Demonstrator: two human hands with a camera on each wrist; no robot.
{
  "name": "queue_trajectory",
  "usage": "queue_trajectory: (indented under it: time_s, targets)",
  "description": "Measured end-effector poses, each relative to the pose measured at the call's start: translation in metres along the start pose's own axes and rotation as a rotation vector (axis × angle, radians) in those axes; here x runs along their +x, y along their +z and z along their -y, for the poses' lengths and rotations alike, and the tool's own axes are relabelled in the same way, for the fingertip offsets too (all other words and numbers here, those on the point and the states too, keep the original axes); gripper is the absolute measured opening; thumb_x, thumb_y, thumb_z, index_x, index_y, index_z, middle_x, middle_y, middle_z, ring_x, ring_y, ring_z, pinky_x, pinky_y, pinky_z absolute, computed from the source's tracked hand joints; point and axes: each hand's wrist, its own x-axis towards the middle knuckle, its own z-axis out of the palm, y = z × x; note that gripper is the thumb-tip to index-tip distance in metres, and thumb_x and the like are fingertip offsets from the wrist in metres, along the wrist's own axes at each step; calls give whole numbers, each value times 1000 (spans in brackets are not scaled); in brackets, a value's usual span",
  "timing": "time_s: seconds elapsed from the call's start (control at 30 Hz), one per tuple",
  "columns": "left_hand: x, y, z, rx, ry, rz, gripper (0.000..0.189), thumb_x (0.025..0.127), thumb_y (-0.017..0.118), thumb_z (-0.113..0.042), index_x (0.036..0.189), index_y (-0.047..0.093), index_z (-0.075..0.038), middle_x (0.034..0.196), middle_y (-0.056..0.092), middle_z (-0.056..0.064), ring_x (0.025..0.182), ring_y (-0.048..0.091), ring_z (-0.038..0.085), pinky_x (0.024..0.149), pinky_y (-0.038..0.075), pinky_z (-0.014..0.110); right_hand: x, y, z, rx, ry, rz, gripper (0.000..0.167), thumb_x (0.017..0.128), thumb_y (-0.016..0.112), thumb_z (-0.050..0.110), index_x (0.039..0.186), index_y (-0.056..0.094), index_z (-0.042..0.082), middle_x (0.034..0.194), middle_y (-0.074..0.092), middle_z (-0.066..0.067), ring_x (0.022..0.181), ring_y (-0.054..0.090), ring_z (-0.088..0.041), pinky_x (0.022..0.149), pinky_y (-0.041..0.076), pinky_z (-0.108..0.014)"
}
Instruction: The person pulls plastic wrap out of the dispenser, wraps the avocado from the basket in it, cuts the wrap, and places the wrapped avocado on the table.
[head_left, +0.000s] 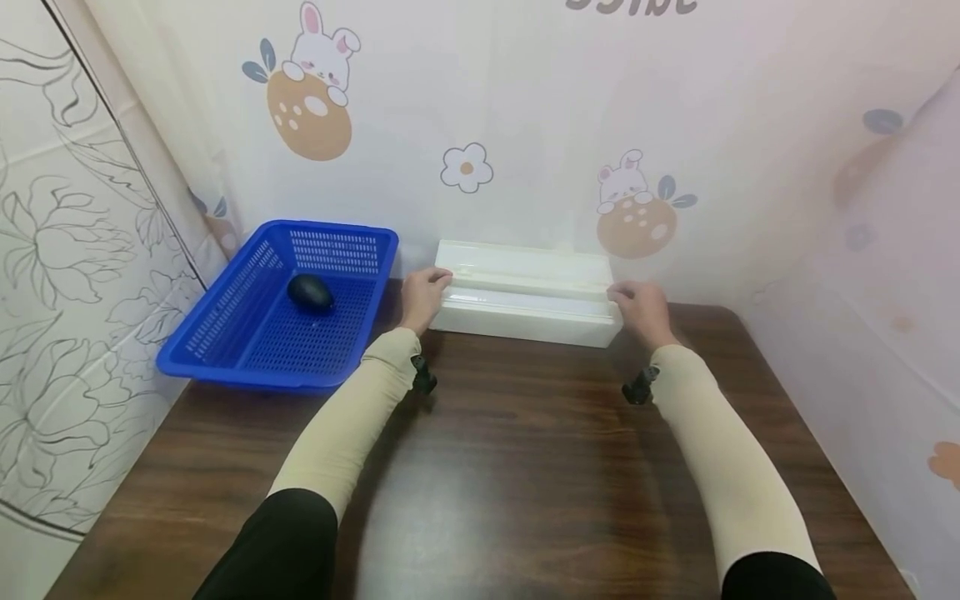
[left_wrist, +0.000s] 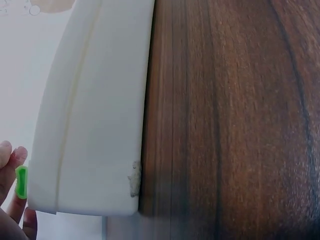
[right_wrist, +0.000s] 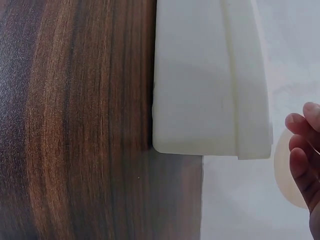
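Observation:
A long white wrap dispenser box [head_left: 525,322] stands at the back of the table, its lid [head_left: 528,260] raised. At its left end, my left hand [head_left: 423,297] pinches with thumb and forefinger. My right hand [head_left: 642,310] does the same at the right end. What they pinch looks like the edge of thin clear plastic wrap, hardly visible. A small green piece [left_wrist: 21,182] shows beside the left fingers [left_wrist: 18,156]. In the right wrist view the fingers [right_wrist: 296,121] are bunched just off the box's end [right_wrist: 255,145].
A blue basket [head_left: 255,379] stands left of the box, with a dark, oval, avocado-like thing [head_left: 310,293] inside. The brown wooden table [head_left: 480,483] meets a cloth-covered wall [head_left: 525,125] right behind the box.

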Motion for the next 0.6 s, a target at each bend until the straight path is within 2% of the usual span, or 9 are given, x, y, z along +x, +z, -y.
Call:
queue_trajectory:
  time_s: [0.13,0.37,0.6]
  targets:
    - [0,-1,-2,-8,-25,3,21,94,65,-25,106,75,-11,113,73,7,114,64,25,99,47,40,0,-2,0,17,29,29,28,99,52,14,114,67,-5,119,65,-27,116,58,-41,101,43,-55]
    - [-2,-4,-12,-51,-5,-35,21,93,66,-22,105,75,-6,109,74,11,109,65,27,96,49,40,-2,-10,1,61,79,76,36,99,53,23,122,63,-3,126,62,-26,122,54,-41,103,42,-55]
    - [-4,-4,-16,-112,-55,-46,20,93,66,-20,104,75,-5,108,74,13,108,65,27,95,49,39,-5,-16,2,79,53,66,36,99,56,25,120,65,-3,123,64,-26,120,56,-40,103,42,-55]
